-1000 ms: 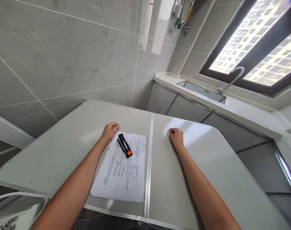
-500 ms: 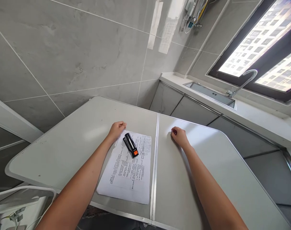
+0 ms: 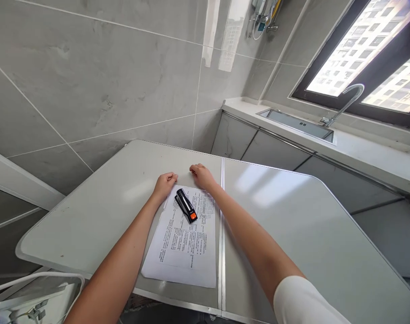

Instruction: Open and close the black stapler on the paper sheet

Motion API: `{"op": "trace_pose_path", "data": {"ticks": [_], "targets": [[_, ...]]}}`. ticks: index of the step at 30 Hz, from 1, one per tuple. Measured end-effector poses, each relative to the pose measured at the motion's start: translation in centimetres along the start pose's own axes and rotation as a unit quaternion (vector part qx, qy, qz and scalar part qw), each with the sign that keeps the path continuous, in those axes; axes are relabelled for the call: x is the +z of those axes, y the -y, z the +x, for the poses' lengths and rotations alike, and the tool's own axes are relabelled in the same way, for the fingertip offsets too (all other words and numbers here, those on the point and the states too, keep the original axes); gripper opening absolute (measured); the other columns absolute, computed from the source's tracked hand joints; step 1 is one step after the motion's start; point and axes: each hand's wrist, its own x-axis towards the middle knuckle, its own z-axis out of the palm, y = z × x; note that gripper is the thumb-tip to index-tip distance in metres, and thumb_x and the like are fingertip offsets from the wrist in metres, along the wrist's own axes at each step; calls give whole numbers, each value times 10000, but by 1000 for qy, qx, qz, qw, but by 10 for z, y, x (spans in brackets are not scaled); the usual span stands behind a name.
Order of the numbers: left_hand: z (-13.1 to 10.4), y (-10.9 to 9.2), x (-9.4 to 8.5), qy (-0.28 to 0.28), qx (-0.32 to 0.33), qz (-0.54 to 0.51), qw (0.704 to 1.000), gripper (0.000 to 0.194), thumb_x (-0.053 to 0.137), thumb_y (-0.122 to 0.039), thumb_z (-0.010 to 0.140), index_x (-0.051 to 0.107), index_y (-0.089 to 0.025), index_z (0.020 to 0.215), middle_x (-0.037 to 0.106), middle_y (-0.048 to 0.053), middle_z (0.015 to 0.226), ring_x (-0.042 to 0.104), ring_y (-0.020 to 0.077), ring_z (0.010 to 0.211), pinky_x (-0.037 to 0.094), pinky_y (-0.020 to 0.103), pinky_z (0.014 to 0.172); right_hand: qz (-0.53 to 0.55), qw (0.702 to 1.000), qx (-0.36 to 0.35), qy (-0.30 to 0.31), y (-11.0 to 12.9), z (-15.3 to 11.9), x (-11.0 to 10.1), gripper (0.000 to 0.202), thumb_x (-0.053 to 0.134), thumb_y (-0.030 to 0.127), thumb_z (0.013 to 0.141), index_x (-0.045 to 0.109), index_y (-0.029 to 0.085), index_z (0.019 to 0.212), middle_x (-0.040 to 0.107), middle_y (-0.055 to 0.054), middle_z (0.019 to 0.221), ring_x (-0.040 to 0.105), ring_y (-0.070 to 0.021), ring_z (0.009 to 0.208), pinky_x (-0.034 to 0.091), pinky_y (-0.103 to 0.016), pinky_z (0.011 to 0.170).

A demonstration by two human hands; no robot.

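Printed sheets of paper (image 3: 181, 256) lie on the pale folding table (image 3: 279, 252), just left of its metal seam. A black stapler (image 3: 186, 206) with an orange end rests aslant on the upper part of the paper. My left hand (image 3: 165, 185) is by the paper's upper left corner, its fingers curled together; whatever they hold, if anything, is too small to name. Beyond the paper's top edge is my right hand (image 3: 201, 176), low over the table, fingers bent and closed, their grip hidden from view.
A grey tiled wall (image 3: 107, 81) rises behind the table. Along the right runs a white counter (image 3: 370, 153) with a sink (image 3: 296, 123) and a curved faucet (image 3: 346, 105) under a window. At the lower left stands a white frame with cables (image 3: 33, 310).
My right hand has moved left, from the table's right half across the seam to the paper's top edge. My left hand stays by the corner. The view has shifted slightly.
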Motion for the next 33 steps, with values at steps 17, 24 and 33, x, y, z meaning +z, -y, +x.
{"op": "trace_pose_path", "data": {"ticks": [17, 24, 33], "targets": [[-1, 1, 3, 15, 9, -5, 1000, 372, 577, -471, 909, 612, -186, 673, 461, -42, 532, 376, 115, 501, 270, 267, 530, 125, 986, 114, 6, -68, -101, -91, 171, 682, 342, 826, 777, 224, 903, 733, -26, 832, 581, -161, 698, 474, -295, 694], [-7, 4, 5, 134, 0, 12, 991, 345, 747, -457, 784, 831, -186, 981, 796, 100, 962, 707, 245, 845, 490, 308, 741, 158, 982, 90, 47, -50, -112, -73, 147, 704, 293, 829, 814, 244, 914, 729, -40, 928, 595, -170, 761, 485, -320, 741], [-9, 2, 5, 138, 12, 77, 987, 276, 706, -420, 791, 846, -224, 925, 805, 97, 996, 730, 264, 874, 510, 322, 742, 169, 982, 55, 66, -54, -105, -77, 157, 668, 244, 862, 808, 250, 933, 742, -29, 946, 626, -169, 793, 495, -316, 775]]}}
